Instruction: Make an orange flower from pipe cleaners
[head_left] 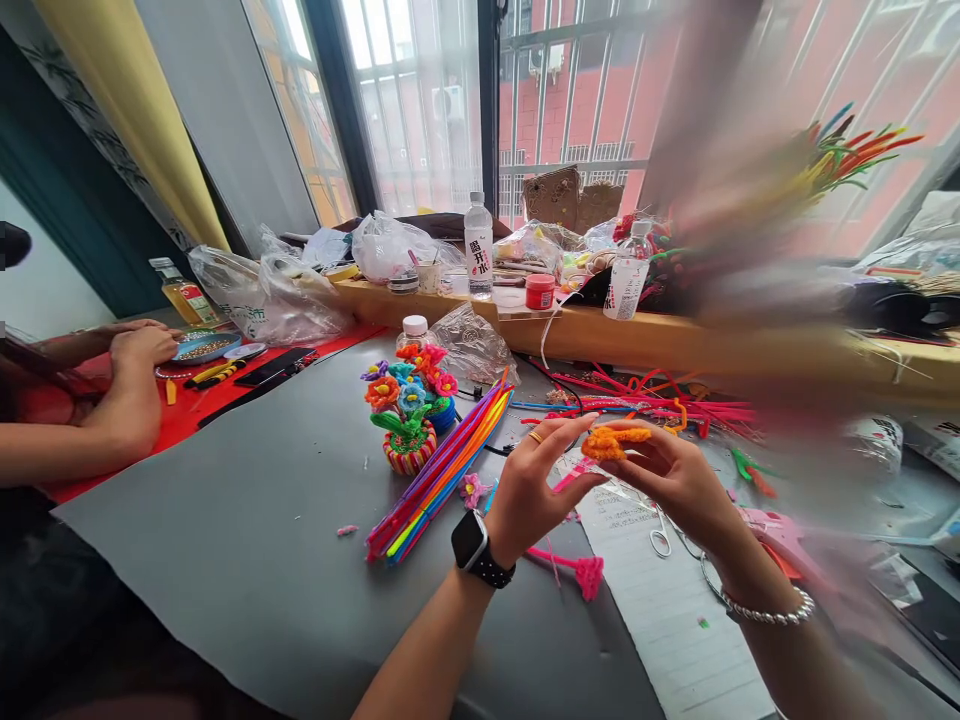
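Observation:
My right hand [679, 485] pinches a small orange pipe-cleaner piece [606, 442], with fuzzy strands bent into a lump and a short arm. My left hand [536, 490], wearing a watch, is close on its left side. The thumb and fingers there are apart, and I cannot tell whether a fingertip touches the piece. Below my hands lies a pink pipe-cleaner stem with a flared end [589, 577]. A bundle of coloured pipe cleaners [446, 470] lies left of my left hand, beside a striped pot [409, 449] of pipe-cleaner flowers [412, 392].
Scissors [660, 543] lie on a lined paper sheet [697, 640]. Red pipe cleaners [645, 388] are strewn behind my hands. A wooden ledge [637, 345] carries bottles [478, 245] and bags. At left, another person's hands [146, 345] are by a blue bead dish [202, 346]. A blurred shape covers the right side.

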